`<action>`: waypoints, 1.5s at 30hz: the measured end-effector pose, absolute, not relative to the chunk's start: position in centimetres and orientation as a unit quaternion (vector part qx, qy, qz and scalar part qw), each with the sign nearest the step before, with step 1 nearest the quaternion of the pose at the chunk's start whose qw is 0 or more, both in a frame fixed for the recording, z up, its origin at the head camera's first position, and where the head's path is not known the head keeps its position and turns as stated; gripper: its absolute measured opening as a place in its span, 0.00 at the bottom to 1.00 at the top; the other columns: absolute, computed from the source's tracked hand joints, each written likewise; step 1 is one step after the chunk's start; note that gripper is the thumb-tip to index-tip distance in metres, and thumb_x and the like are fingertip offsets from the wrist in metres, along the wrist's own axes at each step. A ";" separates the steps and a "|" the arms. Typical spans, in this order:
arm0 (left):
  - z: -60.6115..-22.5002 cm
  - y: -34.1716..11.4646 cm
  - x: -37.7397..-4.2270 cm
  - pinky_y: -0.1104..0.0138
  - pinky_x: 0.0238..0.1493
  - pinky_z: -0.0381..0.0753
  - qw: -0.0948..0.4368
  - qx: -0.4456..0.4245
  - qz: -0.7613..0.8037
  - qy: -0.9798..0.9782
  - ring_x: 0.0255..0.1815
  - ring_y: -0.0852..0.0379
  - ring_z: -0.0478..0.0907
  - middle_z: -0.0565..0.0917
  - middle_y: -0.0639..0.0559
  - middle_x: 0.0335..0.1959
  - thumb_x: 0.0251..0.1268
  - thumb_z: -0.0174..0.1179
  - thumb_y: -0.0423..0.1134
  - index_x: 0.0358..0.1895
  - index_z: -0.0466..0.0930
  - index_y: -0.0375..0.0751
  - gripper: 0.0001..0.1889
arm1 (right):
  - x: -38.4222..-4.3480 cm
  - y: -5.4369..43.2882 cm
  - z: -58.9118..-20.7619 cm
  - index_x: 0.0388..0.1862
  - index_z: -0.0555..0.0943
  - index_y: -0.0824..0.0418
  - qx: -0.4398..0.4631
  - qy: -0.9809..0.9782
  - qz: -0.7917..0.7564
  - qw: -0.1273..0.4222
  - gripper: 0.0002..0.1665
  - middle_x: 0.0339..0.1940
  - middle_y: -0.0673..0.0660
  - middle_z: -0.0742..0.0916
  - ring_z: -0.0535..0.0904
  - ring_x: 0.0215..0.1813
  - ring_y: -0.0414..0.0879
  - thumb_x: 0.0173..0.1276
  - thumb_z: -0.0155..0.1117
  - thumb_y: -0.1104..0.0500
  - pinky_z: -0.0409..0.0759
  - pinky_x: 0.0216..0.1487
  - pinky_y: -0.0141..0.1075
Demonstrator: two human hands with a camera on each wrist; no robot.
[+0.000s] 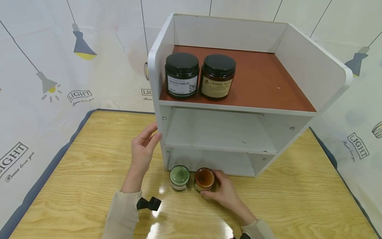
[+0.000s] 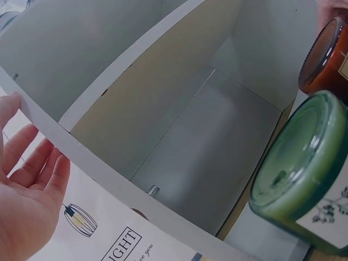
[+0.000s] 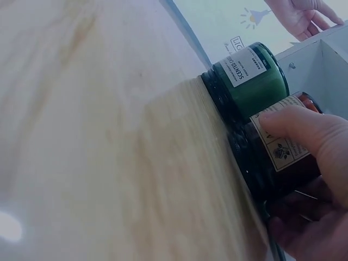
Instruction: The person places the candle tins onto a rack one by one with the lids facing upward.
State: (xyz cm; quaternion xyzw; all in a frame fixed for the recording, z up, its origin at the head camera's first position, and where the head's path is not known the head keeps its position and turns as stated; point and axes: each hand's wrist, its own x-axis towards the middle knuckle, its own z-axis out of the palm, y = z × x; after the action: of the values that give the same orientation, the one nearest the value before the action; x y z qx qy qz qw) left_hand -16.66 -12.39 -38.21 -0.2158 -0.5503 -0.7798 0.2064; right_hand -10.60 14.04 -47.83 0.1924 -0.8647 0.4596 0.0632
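Past halfway, I'd guess: top sorted, bottom needs letting go
Scented Candles jar and Aroma jar sit up on the shelf unit; green jar lid-down on the table, right hand pinching the amber jar beside it. Left hand rests loose against the side panel.

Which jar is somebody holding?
The amber glass jar on the table: the right hand grips it. No hand holds the green jar beside it or the two jars atop the shelf.

Two dark, black-lidded round glass jars, one green glass jar, one amber glass jar, one white box-shaped shelf unit, one yellowish wooden table.
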 end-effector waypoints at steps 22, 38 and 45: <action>-38.2 -12.4 -16.5 0.71 0.52 0.76 0.199 -0.209 -0.783 -0.551 0.55 0.59 0.75 0.82 0.56 0.50 0.62 0.59 0.28 0.49 0.82 0.50 0.15 | -9.8 13.6 -46.9 0.51 0.75 0.71 0.157 -0.854 0.492 0.073 0.39 0.46 0.60 0.84 0.79 0.48 0.51 0.34 0.80 0.68 0.77 0.53 0.44; -38.1 -12.4 -16.7 0.70 0.54 0.75 0.202 -0.213 -0.782 -0.550 0.56 0.57 0.74 0.82 0.55 0.50 0.63 0.57 0.26 0.49 0.82 0.48 0.16 | -9.2 14.6 -43.5 0.52 0.74 0.69 0.179 -0.831 0.519 0.087 0.39 0.47 0.60 0.83 0.78 0.48 0.45 0.37 0.79 0.68 0.80 0.47 0.39; -38.1 -12.4 -16.7 0.69 0.54 0.75 0.200 -0.209 -0.782 -0.552 0.56 0.58 0.74 0.81 0.56 0.51 0.63 0.59 0.29 0.49 0.82 0.50 0.15 | -9.1 15.0 -43.0 0.52 0.75 0.67 0.192 -0.834 0.507 0.103 0.39 0.47 0.57 0.83 0.79 0.47 0.45 0.36 0.79 0.68 0.81 0.47 0.37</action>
State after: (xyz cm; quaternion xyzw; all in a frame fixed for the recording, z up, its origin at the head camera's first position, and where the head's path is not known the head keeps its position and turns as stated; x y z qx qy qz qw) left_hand -16.66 -12.40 -38.09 -0.2094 -0.5520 -0.7819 0.2002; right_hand -9.08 15.05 -43.03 0.1918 -0.8339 0.5073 0.1029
